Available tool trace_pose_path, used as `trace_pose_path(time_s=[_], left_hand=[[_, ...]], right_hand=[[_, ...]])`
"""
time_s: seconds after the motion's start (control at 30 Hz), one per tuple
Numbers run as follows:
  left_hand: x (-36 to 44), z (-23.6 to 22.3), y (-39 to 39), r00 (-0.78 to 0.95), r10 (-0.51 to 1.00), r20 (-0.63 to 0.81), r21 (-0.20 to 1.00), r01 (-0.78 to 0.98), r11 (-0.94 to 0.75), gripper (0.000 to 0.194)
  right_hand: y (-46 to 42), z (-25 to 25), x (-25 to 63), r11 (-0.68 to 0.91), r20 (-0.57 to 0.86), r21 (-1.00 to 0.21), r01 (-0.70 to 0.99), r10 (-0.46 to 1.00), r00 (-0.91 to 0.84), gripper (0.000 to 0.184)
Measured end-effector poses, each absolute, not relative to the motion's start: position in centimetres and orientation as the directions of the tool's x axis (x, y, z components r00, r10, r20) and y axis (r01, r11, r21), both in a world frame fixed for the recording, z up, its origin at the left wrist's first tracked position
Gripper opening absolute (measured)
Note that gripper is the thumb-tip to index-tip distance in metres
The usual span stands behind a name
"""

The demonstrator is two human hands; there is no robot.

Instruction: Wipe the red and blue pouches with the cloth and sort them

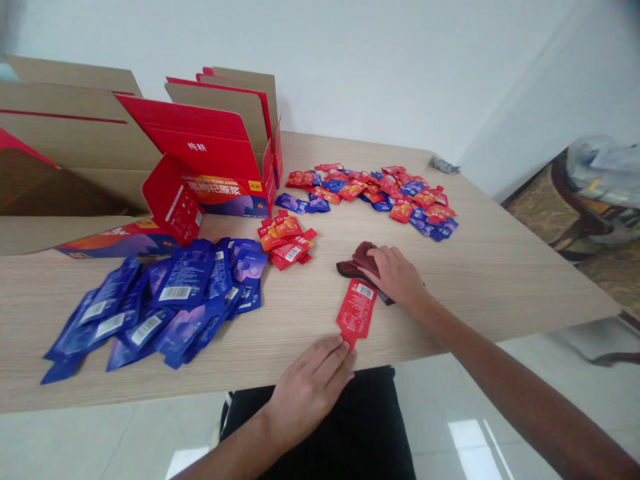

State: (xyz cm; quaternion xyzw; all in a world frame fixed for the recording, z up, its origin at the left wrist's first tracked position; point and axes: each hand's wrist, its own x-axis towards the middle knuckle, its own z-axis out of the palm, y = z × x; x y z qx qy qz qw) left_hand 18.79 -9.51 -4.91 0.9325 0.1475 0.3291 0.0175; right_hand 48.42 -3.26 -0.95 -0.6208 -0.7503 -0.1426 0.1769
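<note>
A red sachet (356,309) lies near the table's front edge, its barcode end away from me. My left hand (314,380) pinches the narrow spout end between thumb and fingers. Just beyond the sachet, my right hand (395,275) grips a crumpled brown cloth (364,256) with a dark edge. The cloth rests on the table against the far end of the sachet. To the left is a small pile of red sachets (289,241). A bigger heap of blue sachets (187,283) spreads farther left.
Open red cardboard boxes (215,157) stand at the back left, flaps up. Mixed red and blue sachets (373,190) are scattered along the back. A grey crumpled wrapper (444,165) sits at the far right corner. Beyond the table's right edge is a chair (575,200) bearing plastic bags.
</note>
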Motion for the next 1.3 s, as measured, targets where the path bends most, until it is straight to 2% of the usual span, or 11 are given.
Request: trace_pose_path(time_s=[0.1, 0.23, 0.37, 0.57, 0.7, 0.8, 0.9, 0.97, 1.03, 1.17, 1.3], left_hand=[[18.8, -5.1, -9.6, 0.776, 0.307, 0.551, 0.115, 0.293, -0.949, 0.029], [19.1, -4.6, -10.0, 0.839, 0.377, 0.393, 0.063, 0.384, -0.921, 0.042], [19.4, -4.0, -10.1, 0.84, 0.419, 0.345, -0.001, 0.447, -0.894, 0.051], [18.4, -3.3, -9.7, 0.871, 0.297, 0.391, -0.044, 0.34, -0.939, 0.041], [17.2, -2.1, -9.6, 0.869, 0.237, 0.434, 0.045, 0.242, -0.969, 0.042], [16.8, -1.3, -9.3, 0.796, 0.267, 0.543, 0.213, 0.177, -0.961, 0.036], [17.0, -0.3, -8.4, 0.587, 0.524, 0.618, 0.476, 0.251, -0.843, 0.02], [17.3, 0.3, -7.3, 0.405, 0.734, 0.545, 0.645, 0.357, -0.676, 0.017], [17.8, 0.5, -5.7, 0.305, 0.869, 0.39, 0.772, 0.406, -0.489, 0.029], [19.0, -0.3, -2.2, 0.458, 0.873, 0.167, 0.785, 0.474, -0.399, 0.032], [20.3, -0.7, -1.0, 0.518, 0.833, 0.195, 0.699, 0.522, -0.489, 0.02]], right_hand=[[-3.7, -0.4, 50.0, 0.064, 0.556, -0.058, 0.996, 0.831, -0.021, 0.039], [-6.1, -0.3, 50.6, -0.012, 0.687, -0.235, 0.972, 0.705, 0.175, 0.048], [-8.5, -1.6, 50.4, -0.065, 0.659, -0.395, 0.916, 0.675, 0.332, 0.052], [-9.2, -3.9, 50.7, -0.131, 0.574, -0.567, 0.813, 0.645, 0.504, 0.056], [-8.9, -4.0, 50.9, -0.129, 0.562, -0.604, 0.787, 0.631, 0.535, 0.059], [-8.9, -3.8, 50.9, -0.13, 0.544, -0.647, 0.752, 0.613, 0.573, 0.06], [-9.1, -3.5, 51.0, -0.15, 0.515, -0.694, 0.704, 0.579, 0.632, 0.062], [-9.2, -3.4, 51.1, -0.16, 0.496, -0.727, 0.668, 0.551, 0.672, 0.064], [-9.3, -3.3, 51.2, -0.167, 0.476, -0.756, 0.633, 0.523, 0.707, 0.066], [-9.4, -3.2, 51.4, -0.166, 0.451, -0.788, 0.593, 0.501, 0.739, 0.066], [-9.5, -3.1, 51.4, -0.161, 0.431, -0.805, 0.571, 0.504, 0.749, 0.066]])
